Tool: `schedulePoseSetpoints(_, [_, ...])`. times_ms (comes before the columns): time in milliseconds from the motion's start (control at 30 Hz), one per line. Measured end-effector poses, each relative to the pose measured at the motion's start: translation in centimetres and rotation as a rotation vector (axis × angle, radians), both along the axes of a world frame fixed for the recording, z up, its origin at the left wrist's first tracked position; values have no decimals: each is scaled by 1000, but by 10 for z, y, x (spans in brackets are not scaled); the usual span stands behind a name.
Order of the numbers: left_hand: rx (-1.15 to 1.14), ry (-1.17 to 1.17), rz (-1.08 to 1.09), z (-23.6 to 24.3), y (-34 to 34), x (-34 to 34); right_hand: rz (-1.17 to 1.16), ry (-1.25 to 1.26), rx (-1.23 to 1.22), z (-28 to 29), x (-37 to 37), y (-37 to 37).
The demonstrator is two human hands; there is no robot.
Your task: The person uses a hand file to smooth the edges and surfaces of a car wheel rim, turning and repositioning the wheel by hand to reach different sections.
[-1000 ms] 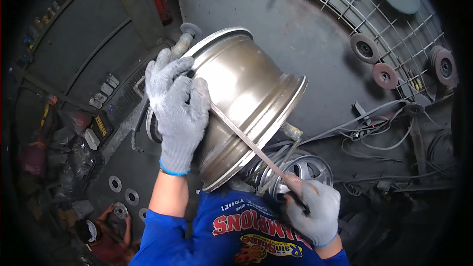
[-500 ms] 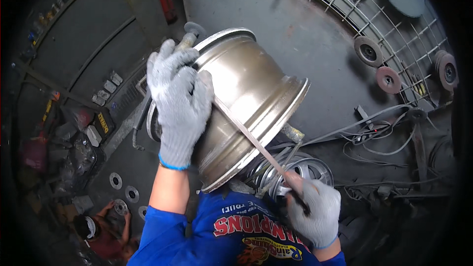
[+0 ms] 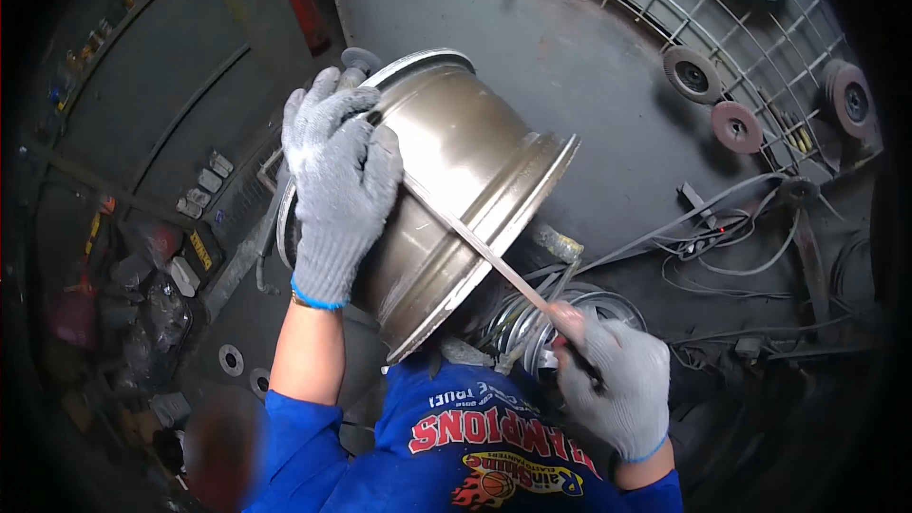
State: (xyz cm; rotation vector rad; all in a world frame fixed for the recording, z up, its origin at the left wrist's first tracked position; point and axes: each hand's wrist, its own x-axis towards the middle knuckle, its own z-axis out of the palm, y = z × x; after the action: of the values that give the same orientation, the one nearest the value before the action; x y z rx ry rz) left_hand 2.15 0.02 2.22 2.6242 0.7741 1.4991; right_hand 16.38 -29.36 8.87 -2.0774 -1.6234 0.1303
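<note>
A bronze-coloured metal wheel rim lies tilted on its side in front of me, its wide lip toward my chest. My left hand, in a grey knit glove, lies flat on the rim's upper left side, fingers spread over the far edge. My right hand, also gloved, grips the handle of a long flat metal file. The file's blade slants up and left across the rim's barrel and its tip lies under my left hand.
A second shiny rim lies under the first. Grinding discs rest on a wire rack at the upper right. Cables trail at right. Small parts and washers litter the dark floor at left.
The file has slid a little along the rim under my left hand. The rim and both hands stay in nearly the same place.
</note>
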Motion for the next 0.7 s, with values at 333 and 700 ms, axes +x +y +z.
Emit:
schedulePoseSetpoints(333, [-85,-77,-145,-7,-37,5,-66,67,-110,-6,-10,-53])
schedulePoseSetpoints(700, [-303,-246,-100,38,-9,7,91,325,283,-77,5,9])
